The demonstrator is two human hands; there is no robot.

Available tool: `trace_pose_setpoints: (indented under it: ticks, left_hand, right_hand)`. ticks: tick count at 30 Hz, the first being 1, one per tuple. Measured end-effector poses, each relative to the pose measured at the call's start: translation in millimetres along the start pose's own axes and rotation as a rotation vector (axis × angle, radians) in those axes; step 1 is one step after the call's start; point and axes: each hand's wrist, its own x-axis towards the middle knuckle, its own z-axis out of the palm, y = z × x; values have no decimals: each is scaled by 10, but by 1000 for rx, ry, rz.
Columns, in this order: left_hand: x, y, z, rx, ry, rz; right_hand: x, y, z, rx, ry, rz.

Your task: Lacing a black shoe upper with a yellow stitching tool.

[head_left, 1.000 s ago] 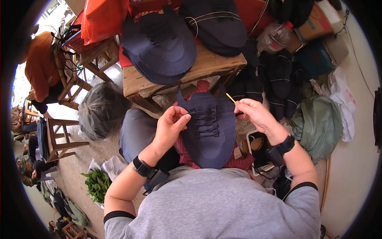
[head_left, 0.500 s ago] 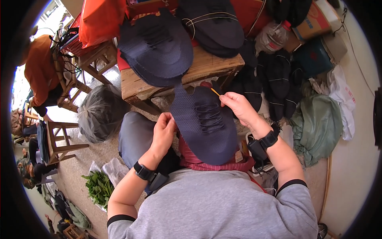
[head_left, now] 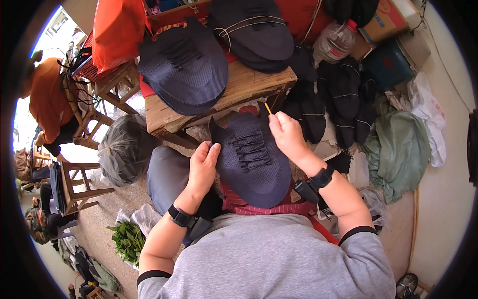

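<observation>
A dark navy knit shoe upper (head_left: 254,169) with black laces crossed down its middle lies spread above my lap. Its rounded toe end points toward me. Along its left edge, my left hand (head_left: 203,168) pinches the fabric between thumb and fingers. My right hand (head_left: 289,137) is closed at the upper right edge, with a thin yellow stick-like tool (head_left: 268,108) poking out past its fingers. I cannot make out the tool's kind. Whether the right fingers also grip the fabric is hidden.
Beyond the upper stands a wooden bench (head_left: 249,84) bearing a stack of similar uppers (head_left: 184,70) and a tied bundle (head_left: 254,35). More dark bundles (head_left: 343,94) lie on the right by a green sack (head_left: 398,149). A grey plastic bag (head_left: 124,149) and leafy greens (head_left: 127,241) are at left.
The upper has turned slightly and shifted left. My right hand has moved a little lower, and the yellow tool now points more upward. My left hand still holds the left edge.
</observation>
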Motion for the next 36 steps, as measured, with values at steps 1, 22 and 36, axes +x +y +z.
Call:
trace_pose_setpoints:
  ticks: [1,22,36]
  left_hand:
    - [6,36,0,1,-1,-1]
    - [-220,251,-117,-286,-62,-153]
    - [-11,1181,-247,-392,-247,-53]
  right_hand:
    - [-16,58,43,1,1,1]
    - [-64,104,-4,132,47,-4]
    - [-203,48,116,811,104,454]
